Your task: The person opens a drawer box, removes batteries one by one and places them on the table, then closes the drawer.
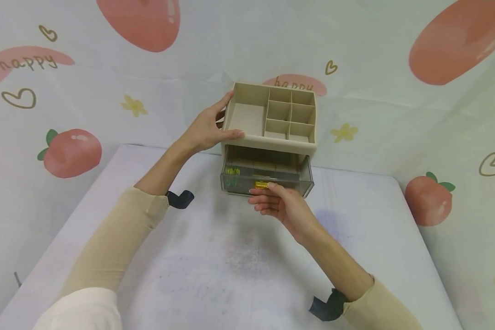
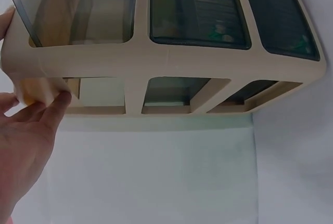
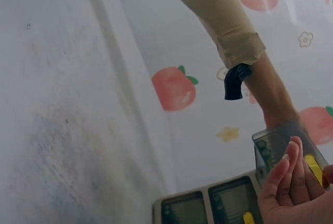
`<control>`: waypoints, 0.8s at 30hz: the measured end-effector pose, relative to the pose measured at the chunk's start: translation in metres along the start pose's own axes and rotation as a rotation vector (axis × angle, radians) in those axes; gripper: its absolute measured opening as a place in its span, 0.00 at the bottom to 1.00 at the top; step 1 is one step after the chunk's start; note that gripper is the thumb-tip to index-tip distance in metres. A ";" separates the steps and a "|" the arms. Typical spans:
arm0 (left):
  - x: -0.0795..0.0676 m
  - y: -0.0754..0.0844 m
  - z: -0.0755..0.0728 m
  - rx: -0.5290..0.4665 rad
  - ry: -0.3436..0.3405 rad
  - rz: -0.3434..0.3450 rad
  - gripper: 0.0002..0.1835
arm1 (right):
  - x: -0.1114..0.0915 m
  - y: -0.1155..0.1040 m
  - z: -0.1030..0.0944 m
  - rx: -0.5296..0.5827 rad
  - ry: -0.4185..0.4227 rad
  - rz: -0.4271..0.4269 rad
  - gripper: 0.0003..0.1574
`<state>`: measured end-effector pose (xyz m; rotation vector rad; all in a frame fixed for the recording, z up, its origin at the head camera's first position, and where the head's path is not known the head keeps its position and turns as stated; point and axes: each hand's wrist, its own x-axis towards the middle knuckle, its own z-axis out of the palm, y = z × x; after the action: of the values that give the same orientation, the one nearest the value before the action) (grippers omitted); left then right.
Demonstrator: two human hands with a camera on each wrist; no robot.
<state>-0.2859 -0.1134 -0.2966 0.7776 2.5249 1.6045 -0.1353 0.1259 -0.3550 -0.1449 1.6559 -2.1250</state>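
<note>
A beige desktop organizer (image 1: 249,120) stands at the back of the table, its divided top facing up. Its upper clear grey drawer (image 1: 239,185) is pulled out, and a yellow-green item (image 1: 232,171) shows inside at the left. My left hand (image 1: 208,128) grips the organizer's top left side, thumb over the front rim; in the left wrist view, left fingers (image 2: 44,112) touch its edge. My right hand (image 1: 286,206) pinches the drawer's gold handle (image 1: 261,185) between thumb and index finger. That handle (image 3: 314,169) also shows in the right wrist view.
A white-covered table (image 1: 239,266) lies under the arms. Behind it hangs a fruit-printed white cloth (image 1: 181,91), close to the organizer's back. Two more dark drawers (image 3: 182,208) show in the right wrist view. Dark bands (image 1: 180,200) sit on both wrists.
</note>
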 end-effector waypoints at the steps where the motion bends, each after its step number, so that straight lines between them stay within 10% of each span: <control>1: 0.000 0.000 0.000 -0.008 0.000 0.003 0.56 | -0.001 0.000 0.000 0.001 0.001 0.002 0.33; 24: -0.003 0.002 -0.001 -0.053 -0.025 0.016 0.56 | -0.025 0.010 0.013 -0.035 -0.070 -0.011 0.33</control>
<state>-0.2827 -0.1146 -0.2956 0.8091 2.4543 1.6484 -0.1059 0.1222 -0.3566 -0.2364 1.6563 -2.0754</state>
